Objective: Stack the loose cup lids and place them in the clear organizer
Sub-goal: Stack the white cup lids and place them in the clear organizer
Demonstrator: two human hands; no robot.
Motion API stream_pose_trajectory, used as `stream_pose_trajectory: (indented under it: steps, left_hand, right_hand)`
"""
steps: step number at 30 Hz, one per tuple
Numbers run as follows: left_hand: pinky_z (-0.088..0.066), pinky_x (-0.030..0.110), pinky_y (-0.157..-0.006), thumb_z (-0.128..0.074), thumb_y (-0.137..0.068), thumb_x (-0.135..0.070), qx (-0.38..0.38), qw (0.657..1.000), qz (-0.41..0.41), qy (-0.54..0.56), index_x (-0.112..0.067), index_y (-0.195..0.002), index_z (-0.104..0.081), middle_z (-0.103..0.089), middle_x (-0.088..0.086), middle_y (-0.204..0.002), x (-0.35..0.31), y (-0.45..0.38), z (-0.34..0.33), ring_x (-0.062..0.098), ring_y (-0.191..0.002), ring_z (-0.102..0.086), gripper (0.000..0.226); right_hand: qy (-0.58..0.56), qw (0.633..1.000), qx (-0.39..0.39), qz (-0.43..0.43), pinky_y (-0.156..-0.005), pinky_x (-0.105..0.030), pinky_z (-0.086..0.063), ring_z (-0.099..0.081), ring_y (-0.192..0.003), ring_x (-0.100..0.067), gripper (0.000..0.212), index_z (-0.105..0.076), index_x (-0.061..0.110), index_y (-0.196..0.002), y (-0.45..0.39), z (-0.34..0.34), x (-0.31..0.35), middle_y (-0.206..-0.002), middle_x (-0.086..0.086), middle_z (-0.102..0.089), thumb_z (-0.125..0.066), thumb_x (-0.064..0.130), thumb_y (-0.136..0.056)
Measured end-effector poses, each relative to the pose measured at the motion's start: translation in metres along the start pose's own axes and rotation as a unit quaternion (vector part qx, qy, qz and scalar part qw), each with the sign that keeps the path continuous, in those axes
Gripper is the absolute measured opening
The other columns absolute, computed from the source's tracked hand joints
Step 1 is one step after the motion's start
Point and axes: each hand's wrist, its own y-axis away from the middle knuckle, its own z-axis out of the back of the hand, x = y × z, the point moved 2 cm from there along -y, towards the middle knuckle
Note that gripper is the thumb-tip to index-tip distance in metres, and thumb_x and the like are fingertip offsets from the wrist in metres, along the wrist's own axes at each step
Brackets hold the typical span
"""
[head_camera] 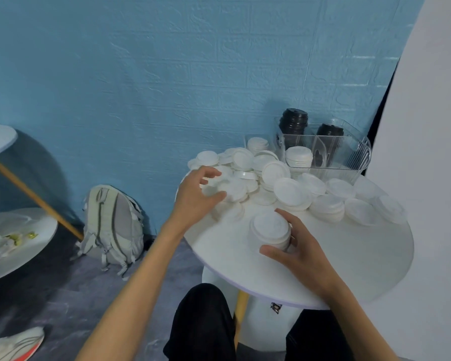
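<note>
- The right hand [301, 252] curls thumb and fingers round a short stack of white lids [270, 231] standing on the near part of the counter [336, 269]; judged from the grip, it steadies the stack so further lids can be dropped on top without it toppling.
- The left hand [193, 198] reaches into the heap with fingers spread and bent, thumb and fingertips closing on a loose white lid [220, 187]; whether the lid is already pinched or only touched cannot be told.
- One hand anchors and the other fetches, which seems to be why the stack sits apart from the heap, on bare counter near the body.
- The loose lids [292, 191] lie jumbled and overlapping across the far half of the counter, some tilted on their neighbours, so each probably needs lifting free on its own.
- The clear organizer [359, 152] stands at the far right of the counter, against the blue wall [167, 74]; a white lid stack [298, 156] shows in its front compartment and black lid stacks [293, 125] stand behind.
- The heap lies between the hands and the organizer, so a finished stack must pass over it.
- Off the counter, a grey backpack [113, 225] leans on the wall at floor level.
</note>
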Motion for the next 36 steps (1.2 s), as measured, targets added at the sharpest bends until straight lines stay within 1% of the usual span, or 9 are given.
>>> stream_pose_trajectory:
  steps: [3, 6, 9, 14, 17, 21, 26, 32, 36]
  left_hand:
    - [-0.037, 0.044, -0.112, -0.079, -0.05, -0.064, 0.073, 0.986, 0.071, -0.129, -0.043, -0.136, -0.051, -0.054, 0.003, -0.14, 0.027, -0.02, 0.016, 0.027, -0.131, -0.045, 0.093]
    - [-0.029, 0.044, -0.12, -0.084, -0.049, -0.067, 0.191, 0.96, 0.115, -0.172, -0.037, -0.156, -0.031, -0.039, 0.01, -0.158, 0.038, -0.03, 0.019, 0.03, -0.147, -0.033, 0.124]
    - [-0.031, 0.034, -0.118, -0.094, -0.07, -0.041, 0.222, 0.954, 0.128, -0.155, -0.031, -0.159, -0.028, -0.036, 0.003, -0.162, 0.045, -0.037, 0.015, 0.023, -0.149, -0.034, 0.111]
    - [-0.028, 0.027, -0.114, -0.092, -0.074, -0.032, 0.247, 0.949, 0.125, -0.148, -0.028, -0.159, -0.032, -0.035, -0.003, -0.163, 0.055, -0.045, 0.016, 0.015, -0.149, -0.033, 0.105]
    - [-0.029, 0.029, -0.117, -0.094, -0.067, -0.042, 0.228, 0.955, 0.13, -0.143, -0.027, -0.157, -0.035, -0.04, -0.004, -0.161, 0.055, -0.043, 0.017, 0.017, -0.147, -0.037, 0.109]
    - [-0.032, 0.044, -0.119, -0.079, -0.036, -0.071, 0.11, 0.981, 0.126, -0.097, -0.035, -0.155, -0.038, -0.055, -0.002, -0.147, 0.043, -0.038, 0.028, 0.026, -0.141, -0.043, 0.13]
    - [-0.046, 0.006, -0.08, -0.092, -0.074, -0.015, 0.056, 0.992, 0.017, 0.11, -0.042, -0.148, -0.043, -0.056, -0.012, -0.126, -0.018, -0.015, 0.024, 0.007, -0.102, -0.061, 0.093]
    - [-0.052, 0.021, -0.085, -0.09, -0.067, -0.003, 0.136, 0.953, -0.038, 0.267, -0.024, -0.123, -0.053, -0.055, -0.003, -0.127, -0.07, 0.035, -0.024, 0.006, -0.095, -0.063, 0.07]
    - [-0.051, 0.03, -0.097, -0.092, -0.06, -0.03, 0.137, 0.964, -0.037, 0.226, -0.03, -0.112, -0.049, -0.058, -0.015, -0.113, -0.063, 0.057, -0.062, 0.015, -0.107, -0.062, 0.068]
  right_hand:
    - [-0.006, 1.0, 0.0, 0.002, -0.115, -0.041, -0.043, -0.052, -0.131, -0.001, 0.094, -0.047, 0.037, -0.143, -0.001, 0.0, 0.0, -0.139, 0.021, -0.056, -0.087, 0.06, -0.061]
    - [-0.006, 1.0, 0.001, 0.002, -0.114, -0.041, -0.043, -0.053, -0.131, -0.001, 0.093, -0.048, 0.038, -0.142, -0.001, 0.0, 0.0, -0.138, 0.02, -0.057, -0.087, 0.059, -0.061]
    - [-0.012, 1.0, 0.002, 0.002, -0.114, -0.041, -0.043, -0.053, -0.131, -0.002, 0.091, -0.048, 0.04, -0.141, -0.001, 0.0, 0.0, -0.138, 0.02, -0.058, -0.088, 0.057, -0.062]
    - [-0.016, 1.0, 0.0, 0.001, -0.115, -0.04, -0.043, -0.054, -0.131, -0.003, 0.092, -0.048, 0.04, -0.142, -0.001, 0.0, -0.001, -0.138, 0.019, -0.058, -0.087, 0.058, -0.06]
    - [-0.012, 1.0, 0.002, 0.003, -0.114, -0.041, -0.043, -0.054, -0.13, -0.003, 0.092, -0.048, 0.04, -0.142, -0.001, 0.0, -0.001, -0.137, 0.02, -0.058, -0.088, 0.057, -0.061]
    - [-0.01, 1.0, -0.001, 0.0, -0.114, -0.042, -0.043, -0.054, -0.13, -0.003, 0.093, -0.047, 0.041, -0.142, -0.001, 0.0, -0.001, -0.138, 0.02, -0.058, -0.088, 0.057, -0.061]
    - [-0.003, 1.0, -0.001, 0.003, -0.113, -0.041, -0.044, -0.055, -0.129, -0.003, 0.09, -0.047, 0.043, -0.141, -0.002, 0.0, -0.002, -0.136, 0.02, -0.059, -0.087, 0.057, -0.061]
    - [-0.016, 1.0, 0.003, 0.018, -0.112, -0.042, -0.045, -0.056, -0.128, -0.002, 0.086, -0.046, 0.044, -0.141, -0.001, 0.0, 0.001, -0.136, 0.02, -0.06, -0.087, 0.052, -0.065]
    - [-0.018, 0.999, 0.01, 0.042, -0.109, -0.044, -0.048, -0.059, -0.128, -0.008, 0.081, -0.044, 0.046, -0.143, -0.002, -0.001, 0.006, -0.136, 0.014, -0.063, -0.089, 0.035, -0.075]
